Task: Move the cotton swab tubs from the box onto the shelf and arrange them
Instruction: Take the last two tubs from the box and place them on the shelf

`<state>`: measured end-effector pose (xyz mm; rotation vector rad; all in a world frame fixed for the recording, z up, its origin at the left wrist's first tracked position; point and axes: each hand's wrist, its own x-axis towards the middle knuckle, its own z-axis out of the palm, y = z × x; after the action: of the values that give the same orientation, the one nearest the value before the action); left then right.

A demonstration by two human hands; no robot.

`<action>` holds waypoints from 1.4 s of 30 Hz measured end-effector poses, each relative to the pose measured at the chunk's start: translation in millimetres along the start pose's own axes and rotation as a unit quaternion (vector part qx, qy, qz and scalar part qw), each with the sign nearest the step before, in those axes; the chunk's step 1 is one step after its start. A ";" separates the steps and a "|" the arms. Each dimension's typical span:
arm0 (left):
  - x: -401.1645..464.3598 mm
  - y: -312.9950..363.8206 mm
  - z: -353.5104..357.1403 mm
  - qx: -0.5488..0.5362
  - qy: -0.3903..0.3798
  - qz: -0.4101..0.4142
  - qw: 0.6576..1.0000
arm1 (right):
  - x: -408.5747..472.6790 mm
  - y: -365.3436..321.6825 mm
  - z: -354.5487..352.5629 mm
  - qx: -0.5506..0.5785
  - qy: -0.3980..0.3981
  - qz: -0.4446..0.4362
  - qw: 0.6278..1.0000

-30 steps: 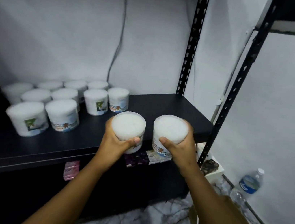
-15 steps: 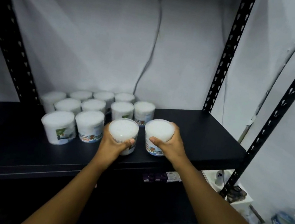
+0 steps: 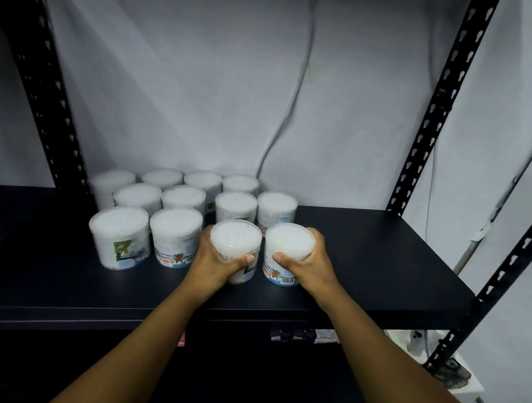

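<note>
The black shelf [image 3: 370, 250] filled most of what I could see, its slotted uprights running up against a pale wall with a cable [image 3: 299, 86] hanging down it. A second before, the person had held two tubs out in the air, short of the shelf's front edge; by now both arms had reached in over the board and the tubs had come down beside the group already standing there. That group [image 3: 175, 202] sat left of centre in rough rows, ten tubs that I could count. The left hand [image 3: 215, 262] wrapped its tub [image 3: 234, 248] from the near side, thumb across the front, and the right hand [image 3: 309, 269] gripped its own tub [image 3: 287, 255] the same way from the right. The right one looked to be resting on the board; whether the left one was fully down I could not tell, as the hand covered its base. Both lined up with the front row, carrying it on to the right. To my eye the placing was almost done, with only the letting go and some straightening left. The box was nowhere in sight.
</note>
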<state>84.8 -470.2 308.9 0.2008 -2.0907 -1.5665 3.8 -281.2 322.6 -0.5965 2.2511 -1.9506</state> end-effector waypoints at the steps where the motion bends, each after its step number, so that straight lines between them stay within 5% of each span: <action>1: 2.0 -1.2 0.1 0.005 -0.001 0.000 1.000 | 2.2 0.4 0.0 -0.001 -0.002 0.002 1.000; 42: 30.5 -15.9 -10.4 0.004 -0.004 -0.011 1.000 | 44.1 9.0 19.3 -0.002 -0.022 -0.006 1.000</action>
<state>60.8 -496.7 305.7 0.2218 -2.1084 -1.5751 -32.4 -313.9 318.2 -0.6486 2.2320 -1.9192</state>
